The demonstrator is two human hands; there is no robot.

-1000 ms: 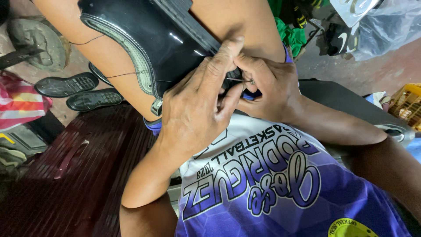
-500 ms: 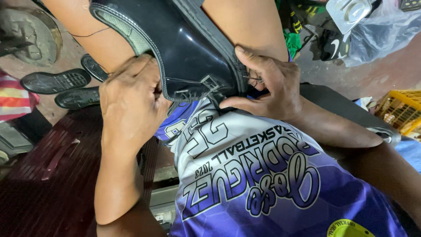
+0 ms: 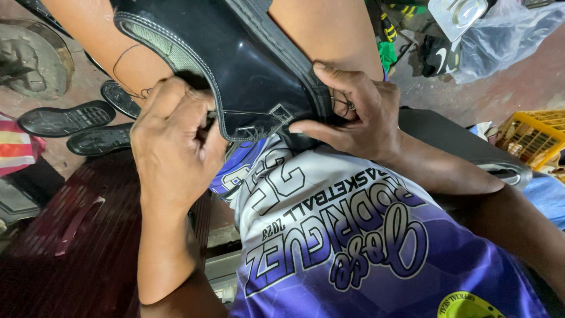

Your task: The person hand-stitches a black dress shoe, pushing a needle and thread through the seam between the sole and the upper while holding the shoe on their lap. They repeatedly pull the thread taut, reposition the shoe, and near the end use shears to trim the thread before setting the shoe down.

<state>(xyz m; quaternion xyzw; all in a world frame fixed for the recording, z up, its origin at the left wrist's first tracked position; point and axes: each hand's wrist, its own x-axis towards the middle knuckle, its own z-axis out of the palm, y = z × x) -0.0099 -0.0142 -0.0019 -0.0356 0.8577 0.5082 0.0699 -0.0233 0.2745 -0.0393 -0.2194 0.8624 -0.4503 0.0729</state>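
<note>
Holding a glossy black shoe [image 3: 247, 70] clamped between bare knees, top centre of the frame, with its long axis running from upper left down to the middle, heel end pointing toward the person's chest. Thin thread [image 3: 253, 113] crosses the leather near that lower edge, and a looser strand trails over the knee at upper left. Right hand [image 3: 353, 115] sits just right of the heel end, thumb and fingers pinching the shoe's edge, so that grip is pressed together on the leather. Left hand [image 3: 173, 141] is curled into a fist against the shoe's left side, touching it; can't tell if it's got the thread inside. Further out: a purple and white jersey [image 3: 353, 247] below, loose black soles [image 3: 65, 118] on the floor at left, a yellow crate [image 3: 532, 138] at right.
</note>
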